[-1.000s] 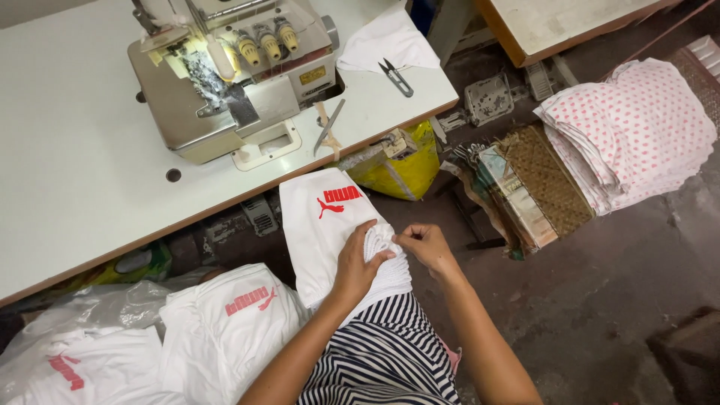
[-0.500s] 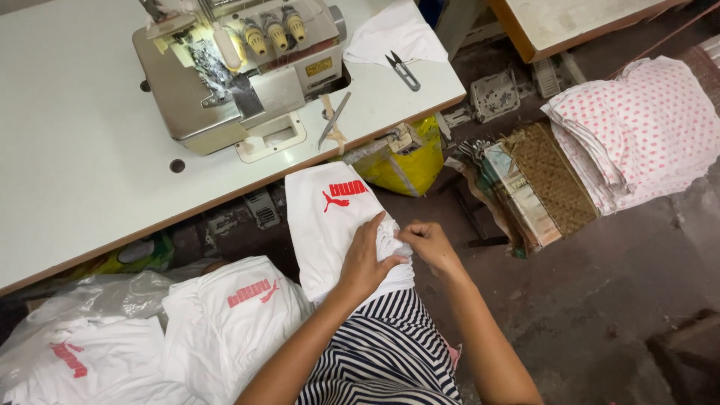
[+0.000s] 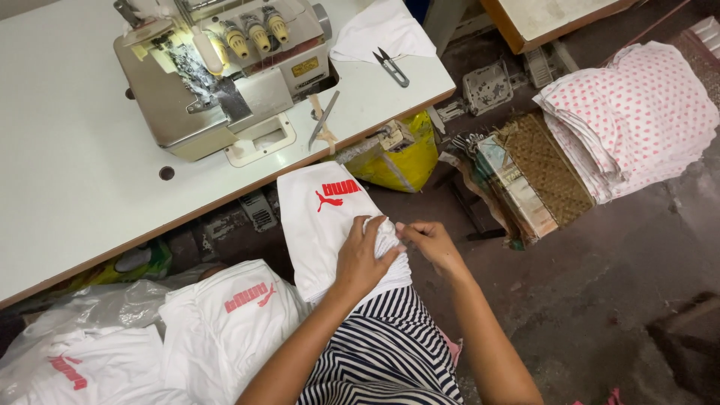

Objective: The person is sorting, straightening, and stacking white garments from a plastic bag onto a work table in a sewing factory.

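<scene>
A white garment piece [image 3: 319, 225] with a red printed mark lies over my lap, its far end reaching under the table edge. My left hand [image 3: 360, 259] presses and bunches its near right part. My right hand [image 3: 431, 244] pinches the same bunched fabric from the right, fingertips touching the left hand's. Below both hands is my black-and-white striped clothing [image 3: 386, 356].
A white sewing table [image 3: 67, 172] carries an overlock machine [image 3: 225, 71], tweezers [image 3: 322, 120], thread snips [image 3: 391, 67] and white cloth [image 3: 379, 30]. More white printed pieces [image 3: 225, 319] are heaped at lower left. A pink-dotted fabric stack [image 3: 637, 116] and a yellow bag [image 3: 401, 157] sit on the floor.
The view has shifted slightly. My hands have stayed on the white piece, working the bunched fabric a little closer together.
</scene>
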